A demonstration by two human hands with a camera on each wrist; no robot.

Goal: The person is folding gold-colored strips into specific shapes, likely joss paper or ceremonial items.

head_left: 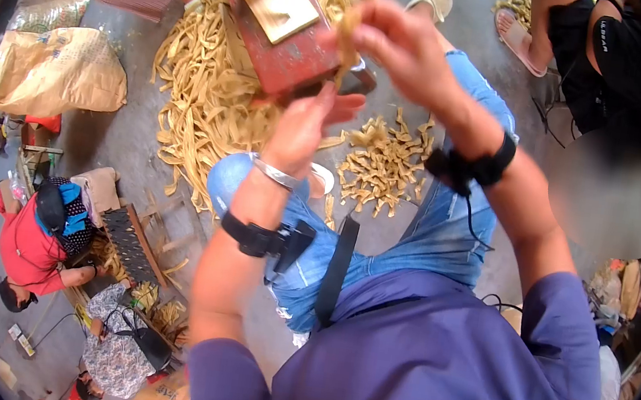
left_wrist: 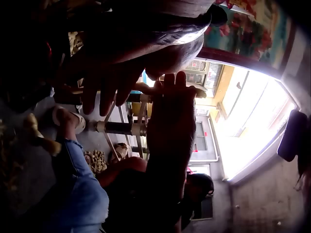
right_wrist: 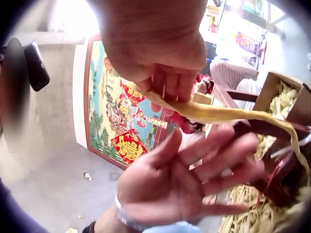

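Note:
My right hand (head_left: 408,54) pinches one end of a long, flat, yellowish-tan strip (right_wrist: 218,114) between thumb and fingers. The strip runs across the right wrist view and droops at its far end. My left hand (right_wrist: 182,179), with a silver bracelet at the wrist, is held just below the strip, palm turned up and fingers spread. Both hands are over the near end of a worn red bench (head_left: 302,64) that carries a pale wooden block device (head_left: 284,13). In the left wrist view the hands are dark against bright light.
A heap of loose tan strips (head_left: 197,95) lies on the floor left of the bench. Short knotted pieces (head_left: 386,164) are piled between my knees. A cardboard box (right_wrist: 272,85) with more strips stands beyond the bench. Other people sit around, one in a red shirt (head_left: 31,243).

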